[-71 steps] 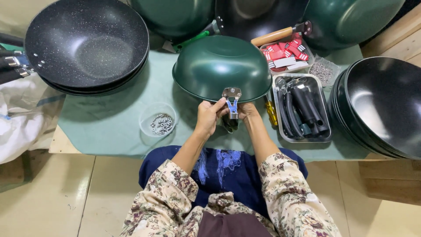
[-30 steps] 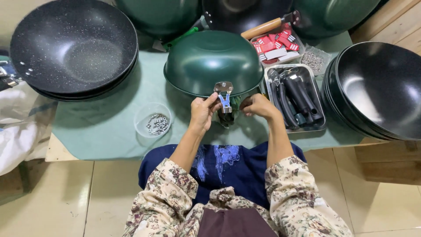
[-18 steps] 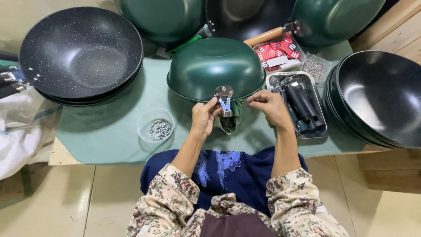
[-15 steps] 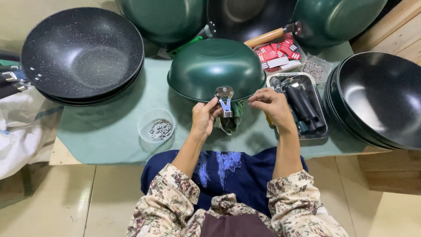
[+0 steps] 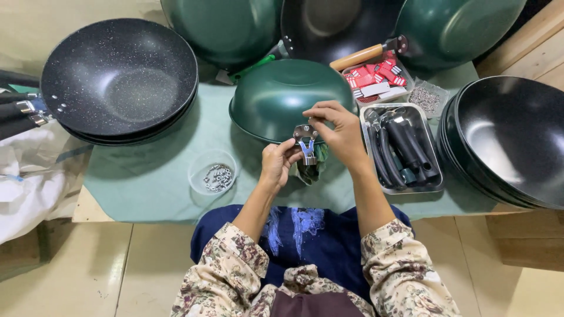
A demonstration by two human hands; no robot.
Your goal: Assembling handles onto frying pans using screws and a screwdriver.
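A green wok (image 5: 282,97) lies upside down on the green mat (image 5: 158,182) in front of me. A metal handle bracket (image 5: 305,141) sits against its near rim. My left hand (image 5: 277,164) pinches the lower end of the bracket. My right hand (image 5: 336,130) rests at the bracket's top with fingertips pinched together over it; whether a small part is between them is too small to tell. A dark cloth hangs below the bracket.
A clear bowl of small screws (image 5: 212,172) stands left of my hands. A metal tray of black handles (image 5: 402,148) lies to the right, with red packets (image 5: 376,75) behind it. Stacked black woks (image 5: 120,79) sit left and more black woks (image 5: 517,138) right; green woks line the back.
My right hand has come back from the tray side to the top of the bracket. The left hand has kept its hold on the bracket.
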